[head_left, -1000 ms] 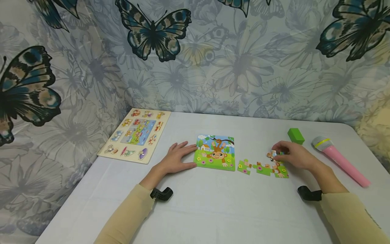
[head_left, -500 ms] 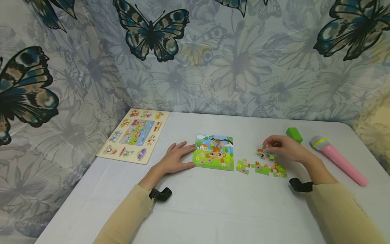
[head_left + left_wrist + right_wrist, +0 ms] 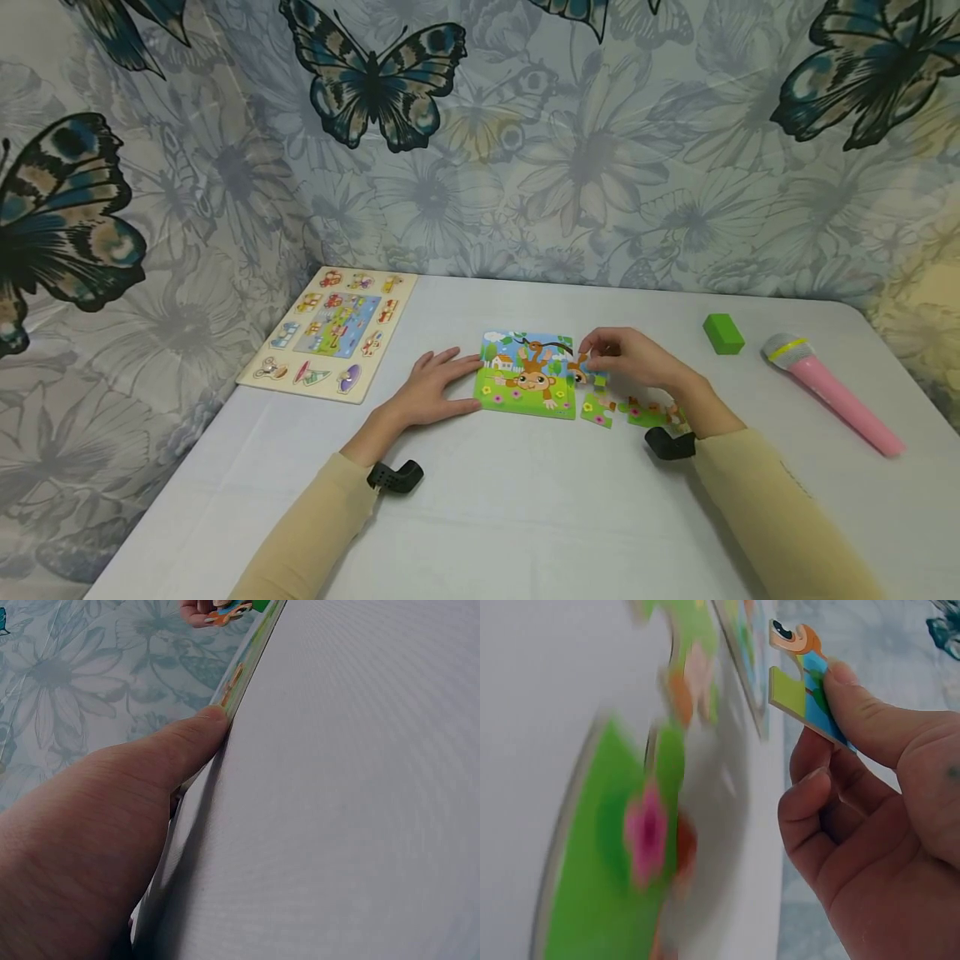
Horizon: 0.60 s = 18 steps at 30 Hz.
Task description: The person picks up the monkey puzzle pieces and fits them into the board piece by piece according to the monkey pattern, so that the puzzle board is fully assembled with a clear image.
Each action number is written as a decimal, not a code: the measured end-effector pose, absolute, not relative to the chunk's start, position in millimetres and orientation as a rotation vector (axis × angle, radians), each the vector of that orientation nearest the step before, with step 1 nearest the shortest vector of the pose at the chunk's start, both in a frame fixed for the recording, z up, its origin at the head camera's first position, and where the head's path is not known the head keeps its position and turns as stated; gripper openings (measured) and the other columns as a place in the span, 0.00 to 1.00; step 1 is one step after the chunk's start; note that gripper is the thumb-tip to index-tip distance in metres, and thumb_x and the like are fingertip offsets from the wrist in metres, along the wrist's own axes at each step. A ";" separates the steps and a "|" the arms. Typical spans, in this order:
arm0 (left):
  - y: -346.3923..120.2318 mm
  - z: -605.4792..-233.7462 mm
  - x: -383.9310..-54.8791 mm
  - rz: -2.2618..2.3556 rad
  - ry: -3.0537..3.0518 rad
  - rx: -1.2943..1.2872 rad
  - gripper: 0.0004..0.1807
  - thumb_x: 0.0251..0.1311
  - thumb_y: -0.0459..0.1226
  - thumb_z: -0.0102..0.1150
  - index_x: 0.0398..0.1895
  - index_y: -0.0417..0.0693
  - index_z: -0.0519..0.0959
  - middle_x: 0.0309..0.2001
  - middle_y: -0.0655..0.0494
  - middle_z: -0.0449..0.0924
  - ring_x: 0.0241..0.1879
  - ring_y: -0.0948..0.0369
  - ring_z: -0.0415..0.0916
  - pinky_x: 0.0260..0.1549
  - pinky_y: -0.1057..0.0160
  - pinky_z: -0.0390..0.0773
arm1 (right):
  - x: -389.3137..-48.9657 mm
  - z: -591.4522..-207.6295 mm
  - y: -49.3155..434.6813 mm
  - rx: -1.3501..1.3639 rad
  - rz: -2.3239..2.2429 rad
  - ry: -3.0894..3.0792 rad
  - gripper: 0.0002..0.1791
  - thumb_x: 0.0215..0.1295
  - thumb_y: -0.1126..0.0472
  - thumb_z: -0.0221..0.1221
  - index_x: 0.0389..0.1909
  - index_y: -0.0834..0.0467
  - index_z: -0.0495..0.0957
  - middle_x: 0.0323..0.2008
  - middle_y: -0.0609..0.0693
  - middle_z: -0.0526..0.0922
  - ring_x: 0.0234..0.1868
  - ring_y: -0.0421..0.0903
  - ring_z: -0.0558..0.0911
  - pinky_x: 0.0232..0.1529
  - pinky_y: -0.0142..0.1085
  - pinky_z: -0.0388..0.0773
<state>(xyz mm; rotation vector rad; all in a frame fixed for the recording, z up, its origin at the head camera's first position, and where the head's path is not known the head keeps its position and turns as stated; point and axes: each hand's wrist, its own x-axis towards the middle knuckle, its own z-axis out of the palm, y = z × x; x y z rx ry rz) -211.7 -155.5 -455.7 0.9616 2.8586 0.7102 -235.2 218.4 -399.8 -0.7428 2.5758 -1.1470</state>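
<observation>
My right hand (image 3: 637,360) pinches a jigsaw piece (image 3: 814,690) between thumb and fingers; it shows an eye, blue sky and green grass. The hand holds it raised at the right edge of a square monkey puzzle (image 3: 521,390). Along that puzzle's left side lies my left hand (image 3: 429,393), fingers spread and fairly straight, with fingertips and thumb touching the edge. In the left wrist view the thumb (image 3: 176,750) presses the puzzle's side. Just right of the puzzle lies a loose green piece (image 3: 597,411). Further right, more joined pieces (image 3: 645,415) sit partly hidden by my right wrist.
A wooden picture board (image 3: 300,367) lies at the back left of the white table (image 3: 510,517). On the right are a green block (image 3: 723,334) and a pink toy microphone (image 3: 840,396). A butterfly-patterned cloth (image 3: 600,183) hangs behind the table.
My right hand has carried the jigsaw piece leftward, from above the row of loose pieces to the monkey puzzle's right edge. The left hand has stayed in place.
</observation>
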 end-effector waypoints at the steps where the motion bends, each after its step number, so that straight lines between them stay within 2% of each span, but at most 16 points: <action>1: -155.5 -455.7 -211.7 0.709 2.859 0.961 0.39 0.63 0.57 0.63 0.75 0.54 0.69 0.74 0.58 0.64 0.77 0.51 0.48 0.71 0.39 0.41 | -236.1 -399.9 213.9 -0.755 -1.150 2.568 0.08 0.69 0.64 0.65 0.45 0.62 0.81 0.34 0.50 0.79 0.34 0.48 0.74 0.37 0.36 0.72; 9: -154.0 -454.8 -211.0 0.711 2.847 0.944 0.39 0.63 0.57 0.63 0.75 0.54 0.68 0.75 0.59 0.63 0.77 0.51 0.47 0.72 0.40 0.39 | -244.7 -404.8 190.4 -0.777 -1.133 2.550 0.07 0.69 0.65 0.64 0.45 0.61 0.80 0.36 0.51 0.79 0.37 0.49 0.75 0.42 0.43 0.73; 18: -154.4 -454.3 -212.1 0.690 2.849 0.956 0.39 0.64 0.57 0.63 0.75 0.53 0.68 0.75 0.59 0.63 0.77 0.51 0.47 0.72 0.39 0.40 | -250.8 -408.4 174.5 -0.733 -1.076 2.564 0.07 0.69 0.64 0.64 0.45 0.61 0.81 0.36 0.50 0.79 0.38 0.49 0.75 0.44 0.43 0.72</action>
